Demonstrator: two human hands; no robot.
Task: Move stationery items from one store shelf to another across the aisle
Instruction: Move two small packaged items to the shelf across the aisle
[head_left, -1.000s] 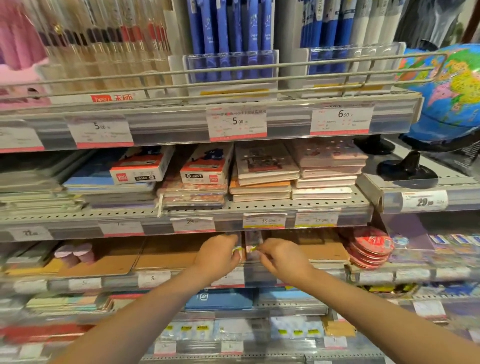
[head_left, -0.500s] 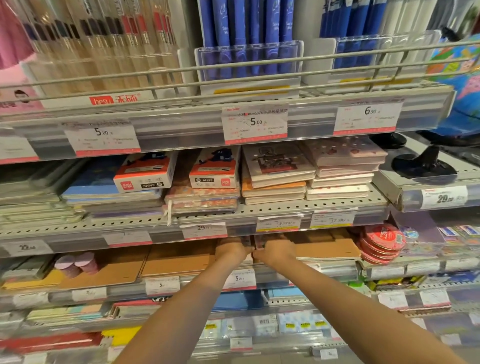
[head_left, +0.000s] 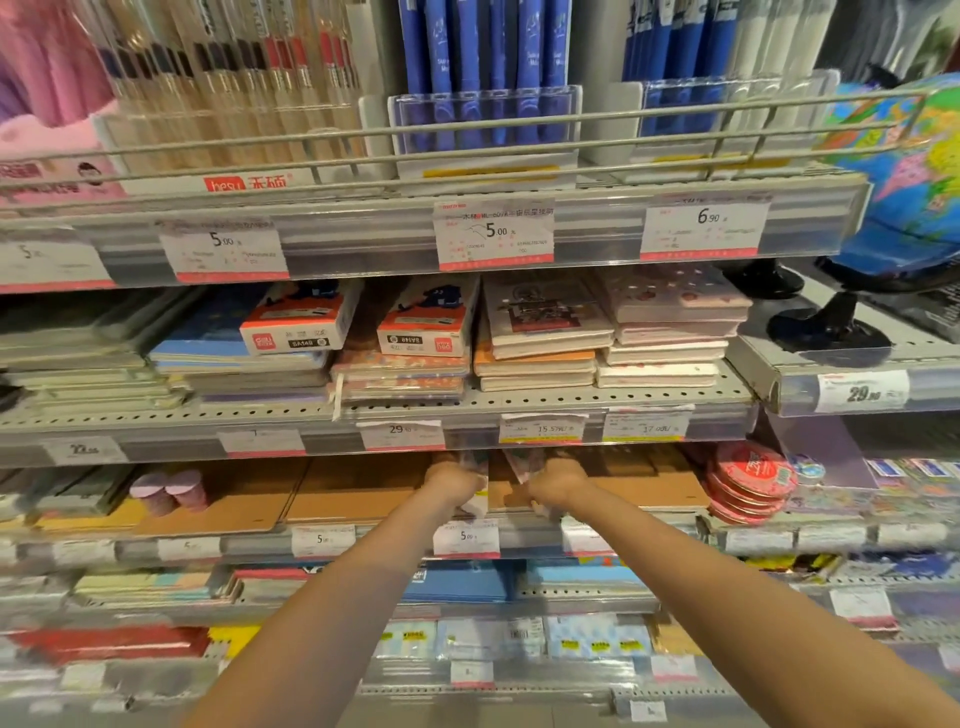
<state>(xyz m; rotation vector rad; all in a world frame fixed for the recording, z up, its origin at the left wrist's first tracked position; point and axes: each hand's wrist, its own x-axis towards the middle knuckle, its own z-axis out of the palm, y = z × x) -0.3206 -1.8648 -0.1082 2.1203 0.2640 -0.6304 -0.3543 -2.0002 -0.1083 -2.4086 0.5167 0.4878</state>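
Observation:
Both my arms reach into the third shelf (head_left: 519, 538) from the top. My left hand (head_left: 453, 484) is closed around a small clear patterned packet (head_left: 474, 460), whose top sticks up above my fingers. My right hand (head_left: 560, 486) grips a second small packet (head_left: 523, 461) the same way. The two hands are side by side, a narrow gap apart, over flat brown kraft notebooks (head_left: 363, 493) lying on that shelf. The shelf edge above partly hides the packets.
Stacked notebooks (head_left: 540, 332) and two orange-and-white boxes (head_left: 298, 322) fill the shelf above. Pens (head_left: 488, 78) hang at the top. A globe (head_left: 904, 171) stands at the right. Red round tins (head_left: 748, 483) sit right of my hands, pink cups (head_left: 166, 493) to the left.
Both hands have pushed deeper into the third shelf with their packets, then spread slightly apart. The camera has moved closer to the shelves.

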